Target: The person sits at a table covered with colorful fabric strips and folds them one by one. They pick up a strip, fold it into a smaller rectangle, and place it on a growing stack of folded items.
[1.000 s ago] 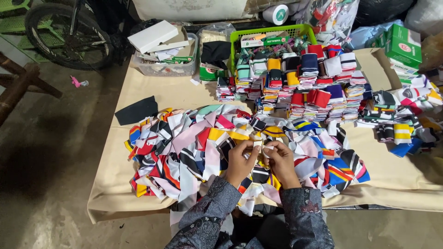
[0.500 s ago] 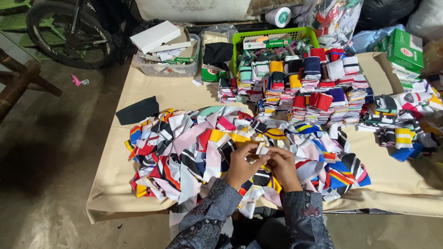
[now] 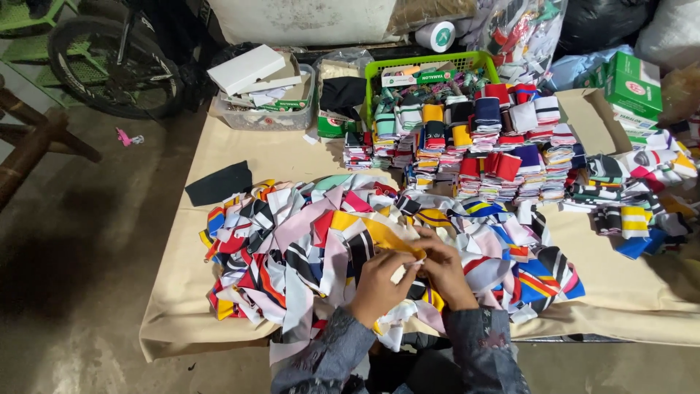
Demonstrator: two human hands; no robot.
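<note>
Dim concrete floor (image 3: 80,241), bicycle wheel (image 3: 109,66) and wooden stool (image 3: 36,138) at left.

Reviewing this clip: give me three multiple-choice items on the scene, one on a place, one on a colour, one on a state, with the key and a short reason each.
1. Where does the green basket stand?
A. at the far edge of the table, behind the folded stacks
B. on the floor by the bicycle wheel
C. in the person's lap

2. What colour is the flat cloth piece lying alone left of the loose pile?
A. white
B. black
C. yellow

3. What are the left hand and right hand doing?
A. resting apart on bare table
B. both closed on a strip of cloth over the pile
C. lifting a box

Key: 1 A, it sits behind the folded stacks; 2 B, it is plainly dark; 3 B, fingers meet on yellow fabric.
</note>
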